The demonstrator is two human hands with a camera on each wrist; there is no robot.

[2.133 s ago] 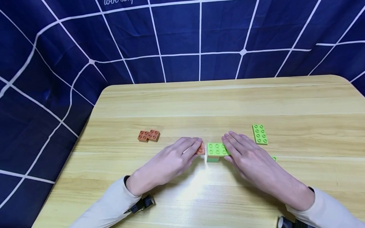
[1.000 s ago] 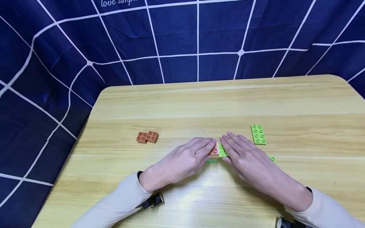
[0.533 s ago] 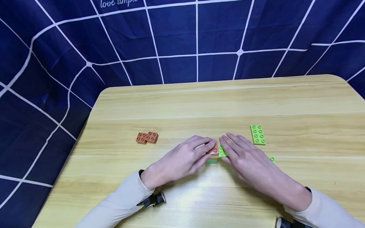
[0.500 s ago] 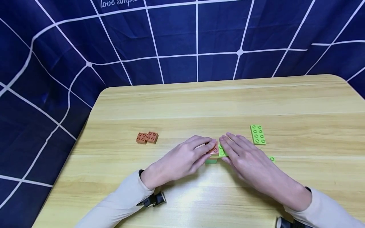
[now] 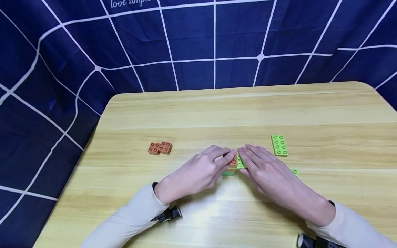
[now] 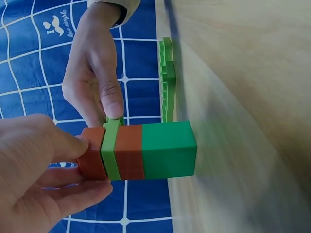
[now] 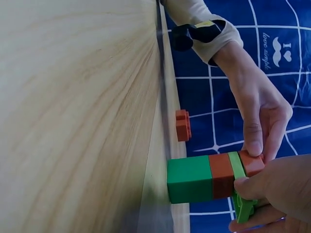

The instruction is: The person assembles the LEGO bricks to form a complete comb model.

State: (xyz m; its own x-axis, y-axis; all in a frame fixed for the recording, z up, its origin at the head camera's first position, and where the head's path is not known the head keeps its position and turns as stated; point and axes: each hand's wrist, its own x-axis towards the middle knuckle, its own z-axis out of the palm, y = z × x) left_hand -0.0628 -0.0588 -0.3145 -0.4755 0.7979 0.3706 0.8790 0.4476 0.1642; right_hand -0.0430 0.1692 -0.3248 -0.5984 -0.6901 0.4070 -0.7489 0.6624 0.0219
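A small brick stack stands on the table: a dark green block [image 6: 169, 150] at the bottom, an orange-brown brick [image 6: 129, 153] on it, then a thin light green plate [image 6: 111, 150]. Another orange-brown brick [image 6: 91, 158] sits on the plate's left end, a thin dark line showing between them in the left wrist view. My left hand [image 5: 198, 168] pinches this top brick between thumb and fingers. From the other side my right hand [image 5: 266, 168] grips the plate's overhanging right end, thumb on its underside, as the right wrist view shows.
Two orange-brown bricks [image 5: 165, 147] lie side by side on the table [image 5: 198, 113] to the left. At the right lies a light green eight-stud plate [image 5: 279, 145], with another light green piece [image 5: 294, 171] partly behind my right hand. A dark blue gridded cloth [image 5: 192, 38] hangs behind the table.
My left hand has carried the orange-brown brick rightward onto the plate's left end, and its fingers have since bent more around it. My right hand has stayed at the plate's right end.
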